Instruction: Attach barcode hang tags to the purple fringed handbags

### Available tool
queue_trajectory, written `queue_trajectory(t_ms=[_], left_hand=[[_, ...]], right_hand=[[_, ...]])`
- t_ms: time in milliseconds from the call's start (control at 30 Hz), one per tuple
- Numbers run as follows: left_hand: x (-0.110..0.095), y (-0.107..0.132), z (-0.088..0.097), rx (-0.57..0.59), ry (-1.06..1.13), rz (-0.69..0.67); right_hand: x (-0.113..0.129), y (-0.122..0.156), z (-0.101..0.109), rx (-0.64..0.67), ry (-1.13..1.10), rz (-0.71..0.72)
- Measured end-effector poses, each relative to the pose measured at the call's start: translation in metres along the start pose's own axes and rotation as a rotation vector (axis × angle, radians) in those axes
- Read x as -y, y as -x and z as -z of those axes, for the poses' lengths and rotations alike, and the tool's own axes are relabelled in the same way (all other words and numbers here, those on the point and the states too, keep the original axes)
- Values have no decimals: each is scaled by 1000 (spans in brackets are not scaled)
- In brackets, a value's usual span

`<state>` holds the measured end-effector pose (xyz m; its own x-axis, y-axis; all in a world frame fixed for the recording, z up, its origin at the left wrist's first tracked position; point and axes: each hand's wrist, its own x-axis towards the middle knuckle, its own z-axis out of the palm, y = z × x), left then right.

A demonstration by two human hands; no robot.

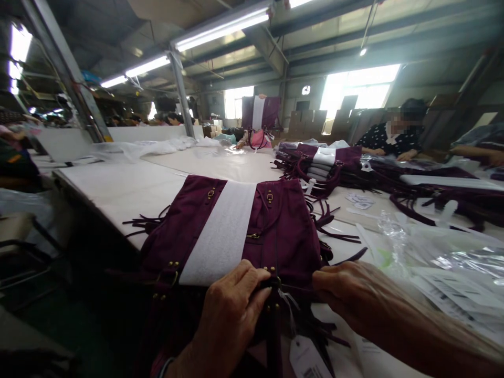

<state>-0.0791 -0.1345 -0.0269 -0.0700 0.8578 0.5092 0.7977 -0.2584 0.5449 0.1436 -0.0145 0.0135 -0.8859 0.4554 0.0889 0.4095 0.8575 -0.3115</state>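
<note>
While a purple bag (262,247) lies crosswise on the bench (102,181) directly ahead, the left hand (234,299) pinches its near edge right of center and the right hand (344,286) closes on its near right corner.

- Bag (289,236): matt cloth, smooth with soft creases.
- Band (224,231), across the bag: matt, paper-like, faintly textured.
- Buckles (270,196), on the bag's face: metal, glossy.
- Tag (307,357), at the bag's near side: smooth paper or card.
- Table (106,181), beneath the bag: smooth, dull sheen; material unclear.
- Wrap (468,254), right of the bag: clear plastic, glossy, crinkled.
- Boxes (305,122), beyond the bag: matt cardboard.
</note>
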Motion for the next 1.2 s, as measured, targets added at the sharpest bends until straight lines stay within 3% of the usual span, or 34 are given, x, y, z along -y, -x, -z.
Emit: queue_trajectory(t_ms=[100,433,533,667,833,933,1067,1200], left_hand=[[1,-2,2,40,13,20],[9,-5,10,70,-119,-141],[4,-11,20,124,13,34],[-9,-26,30,188,463,374],[-20,-51,17,250,824,498],[-22,-66,5,201,814,462],[-24,-81,-2,133,743,491],[-27,-85,-2,177,679,505]], right_hand=[[10,-8,0,66,49,-10],[22,-17,-7,6,13,-44],[20,-13,2,0,-40,-106],[10,-8,20,-6,-130,-191],[-11,-11,27,114,-559,-184],[-24,-12,27,167,-875,-162],[-39,-6,28,229,-1099,-123],[-50,2,26,320,-1254,-109]])
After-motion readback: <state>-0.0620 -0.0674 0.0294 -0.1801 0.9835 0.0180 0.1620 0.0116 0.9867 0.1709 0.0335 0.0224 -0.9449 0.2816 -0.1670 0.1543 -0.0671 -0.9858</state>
